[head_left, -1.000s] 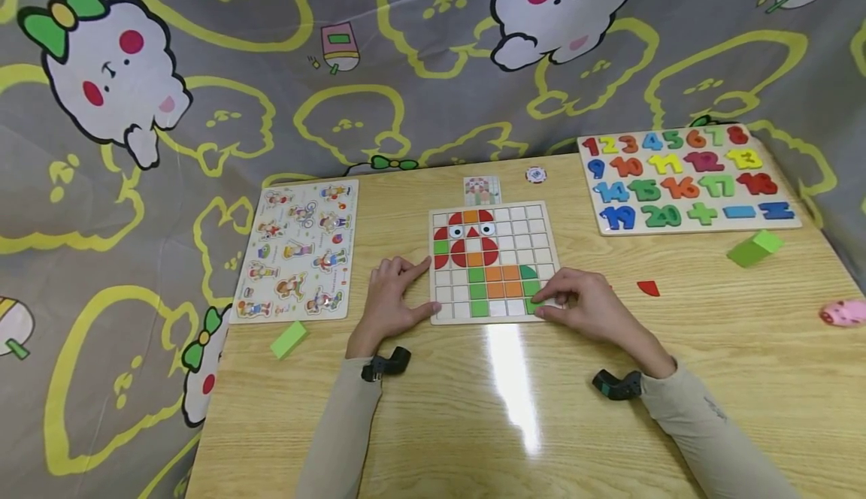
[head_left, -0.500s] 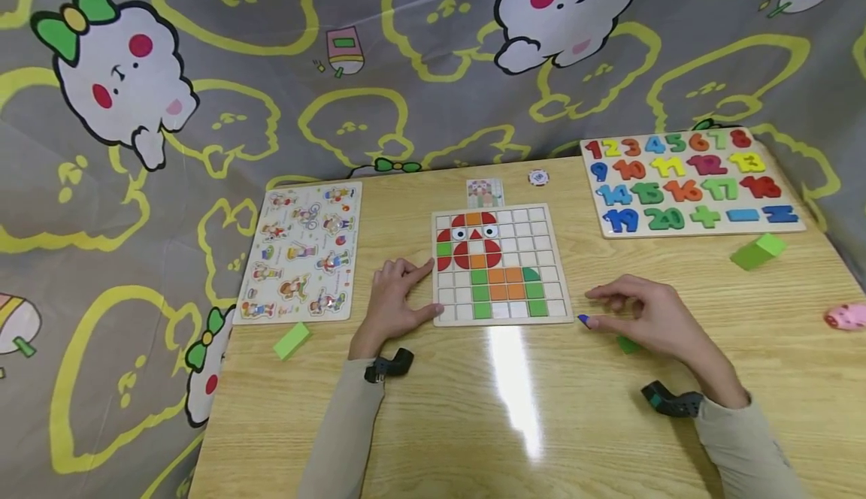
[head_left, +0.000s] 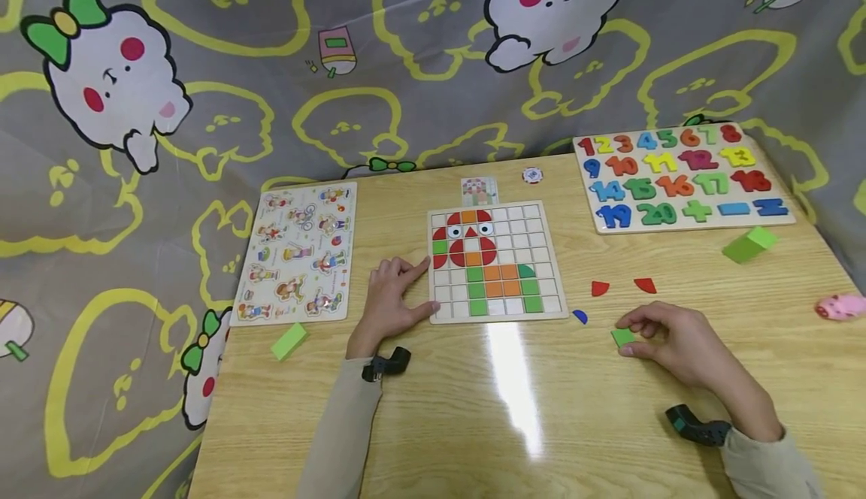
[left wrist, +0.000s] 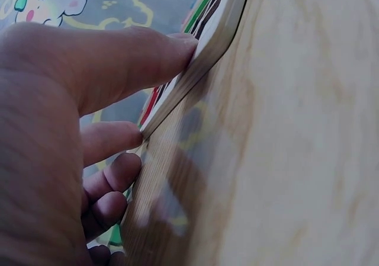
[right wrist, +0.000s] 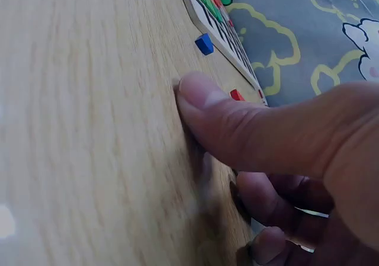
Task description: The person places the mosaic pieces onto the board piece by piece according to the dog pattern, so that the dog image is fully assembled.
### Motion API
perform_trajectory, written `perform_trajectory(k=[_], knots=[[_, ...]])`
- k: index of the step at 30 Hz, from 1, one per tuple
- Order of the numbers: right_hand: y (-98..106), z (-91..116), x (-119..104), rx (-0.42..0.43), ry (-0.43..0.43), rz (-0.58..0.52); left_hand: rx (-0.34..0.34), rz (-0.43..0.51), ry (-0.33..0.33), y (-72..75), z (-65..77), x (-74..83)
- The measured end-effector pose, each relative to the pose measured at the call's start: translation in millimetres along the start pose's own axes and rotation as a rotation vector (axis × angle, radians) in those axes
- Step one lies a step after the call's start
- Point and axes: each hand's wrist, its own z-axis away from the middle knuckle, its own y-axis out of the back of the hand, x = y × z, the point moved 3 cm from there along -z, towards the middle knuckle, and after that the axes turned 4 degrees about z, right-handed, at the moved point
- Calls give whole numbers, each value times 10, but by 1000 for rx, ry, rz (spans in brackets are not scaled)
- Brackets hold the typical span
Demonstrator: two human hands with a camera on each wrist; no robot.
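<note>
A wooden grid board [head_left: 556, 288] lies mid-table in the head view, bearing red, orange, green and white tiles in a pattern with two eye tiles. My left hand [head_left: 392, 300] rests at its left edge, thumb and index finger touching the rim. In the left wrist view the left thumb [left wrist: 136, 61] presses the board's side [left wrist: 207, 58]. Right of the board, my right hand [head_left: 679, 337] pinches a green square tile [head_left: 622, 337] at table level between thumb and index finger. The right wrist view hides that tile behind the right thumb [right wrist: 237, 124].
Loose on the table are a blue half-round tile [head_left: 579, 317] and red quarter-round tiles [head_left: 599, 288]. A pattern card [head_left: 479, 191] and a poker chip [head_left: 532, 175] lie behind. Around stand a picture puzzle [head_left: 294, 255], number puzzle [head_left: 683, 176], green blocks [head_left: 289, 341] and pink pig [head_left: 841, 306].
My right hand has left a green tile at the board's lower right and moved right to another green tile on the table. The left hand stays at the board's edge.
</note>
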Motion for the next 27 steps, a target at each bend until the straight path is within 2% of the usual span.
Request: perform_trajectory(k=[4,8,15,21,27], knots=[[-20,-82,10,37,22,26,2,0,1,-4,-1,-12],[-27,-177,0,66,7,51,-8,-11,1,-3,-10,-12],[-38,-399,-62,123,-101,19,-20,-20,3,-1,-14,4],[-118,-582,-150,109,-188,90,-19,-31,10,-10,-11,1],[-171,-694,-228,106,-164,67,-4,-24,5,3,-4,2]])
